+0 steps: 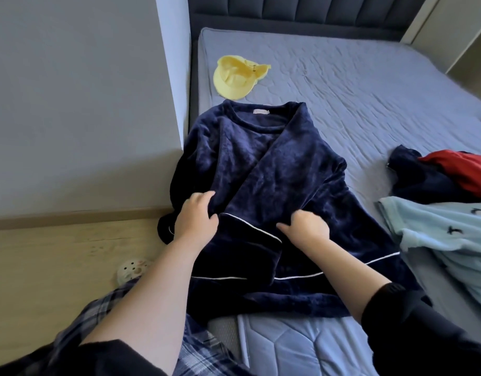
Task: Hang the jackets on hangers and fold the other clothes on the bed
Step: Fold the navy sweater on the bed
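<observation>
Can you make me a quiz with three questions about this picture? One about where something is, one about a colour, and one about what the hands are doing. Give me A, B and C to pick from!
1. Where is the yellow hat?
A. on the floor
B. on the bed, past the collar of the navy top
C. on a hanger

2. What colour is the thin trim on the navy top?
A. white
B. red
C. green

3. What are the left hand and right hand doing?
A. waving in the air
B. holding the hat
C. gripping the navy top

Answers:
1 B, the hat lies on the bed just beyond the collar.
2 A, a white line edges the dark fabric.
3 C, both hands curl into the fleece.
</observation>
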